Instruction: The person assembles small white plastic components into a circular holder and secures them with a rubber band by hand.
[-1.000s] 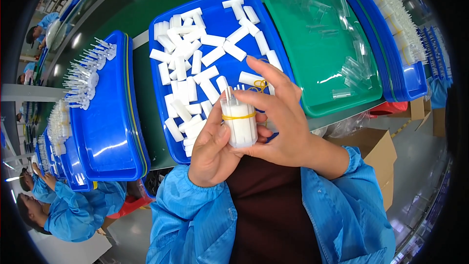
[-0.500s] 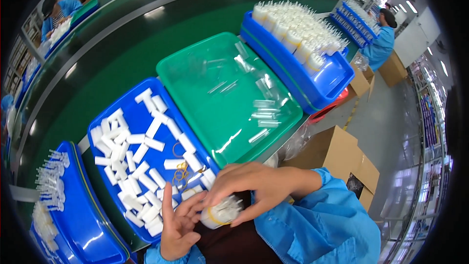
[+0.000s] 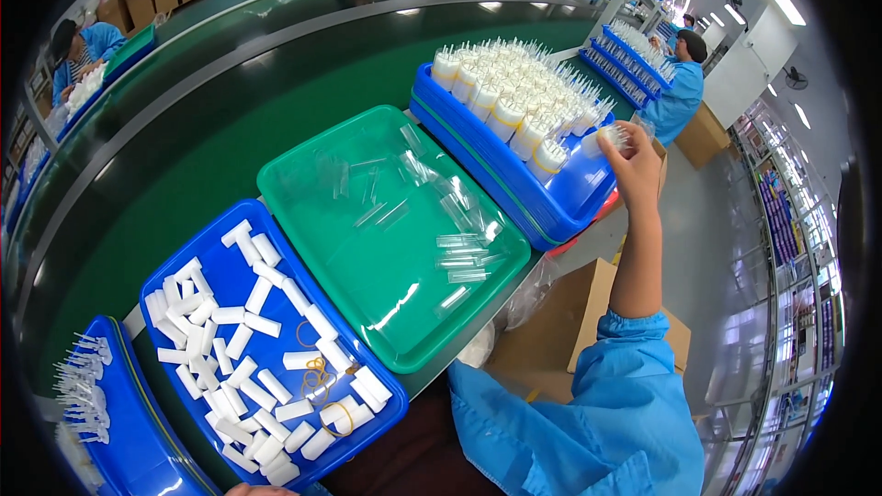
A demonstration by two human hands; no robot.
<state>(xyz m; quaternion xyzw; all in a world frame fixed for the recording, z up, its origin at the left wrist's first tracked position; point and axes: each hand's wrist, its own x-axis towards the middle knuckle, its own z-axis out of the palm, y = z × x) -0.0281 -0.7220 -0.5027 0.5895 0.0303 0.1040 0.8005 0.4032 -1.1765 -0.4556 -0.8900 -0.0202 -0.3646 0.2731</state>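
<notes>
My right hand (image 3: 632,165) is closed on a rubber-banded bundle of white tubes (image 3: 604,140) with clear thin tips pointing up. It holds the bundle over the near right end of a blue tray (image 3: 581,200), beside rows of similar bundles (image 3: 514,92) standing upright there. Of my left hand (image 3: 262,490) only a sliver shows at the lower edge, its fingers hidden. Nearest to it is another blue tray (image 3: 386,415) with many loose white tubes (image 3: 241,342) and several tan rubber bands (image 3: 315,377).
A green tray (image 3: 322,230) with clear thin tubes (image 3: 462,253) lies between the blue trays. At the far left, another blue tray (image 3: 147,422) holds clear-stemmed parts. Beyond runs a green conveyor (image 3: 230,119). Cardboard boxes (image 3: 588,312) stand at right; co-workers (image 3: 675,92) sit farther off.
My right hand has carried the bundle from in front of my body to the far right blue tray. My left hand has let go and dropped to the lower edge. The view has shifted.
</notes>
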